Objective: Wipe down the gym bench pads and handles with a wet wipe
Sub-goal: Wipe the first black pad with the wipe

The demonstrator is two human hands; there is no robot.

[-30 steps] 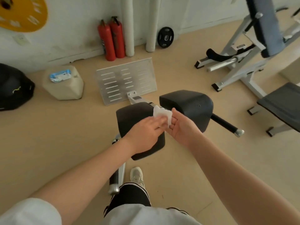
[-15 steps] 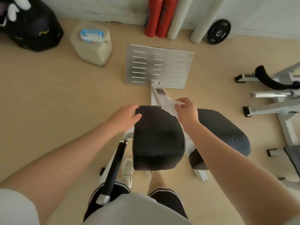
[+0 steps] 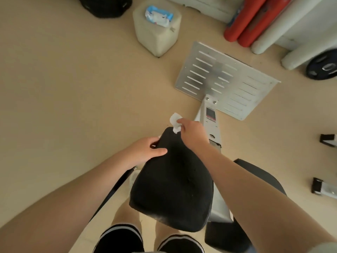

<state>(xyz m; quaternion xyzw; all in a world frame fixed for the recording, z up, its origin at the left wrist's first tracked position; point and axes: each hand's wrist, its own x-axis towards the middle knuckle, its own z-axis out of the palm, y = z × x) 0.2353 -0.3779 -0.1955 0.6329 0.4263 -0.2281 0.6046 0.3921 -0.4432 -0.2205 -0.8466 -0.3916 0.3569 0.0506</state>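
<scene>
A black bench pad (image 3: 173, 189) fills the lower middle of the head view. My left hand (image 3: 145, 151) grips its far left edge, thumb on top and fingers curled under the rim. At the pad's far tip my right hand (image 3: 191, 135) pinches a small white wet wipe (image 3: 175, 121). A second black pad (image 3: 259, 178) lies partly hidden under my right forearm. A black handle bar (image 3: 113, 192) runs down beside the left pad, mostly behind my left arm.
The white frame beam (image 3: 209, 121) leads to a slotted metal footplate (image 3: 228, 79). A beige block carries a blue wipes pack (image 3: 158, 16). Red extinguishers (image 3: 246, 24), white pipes and a black weight plate (image 3: 322, 67) line the wall. Another machine's feet (image 3: 324, 189) sit at right.
The view tilted further down and closer over the left pad. My right hand moved with the wipe to the pad's far tip. My left hand stayed on the pad's left edge.
</scene>
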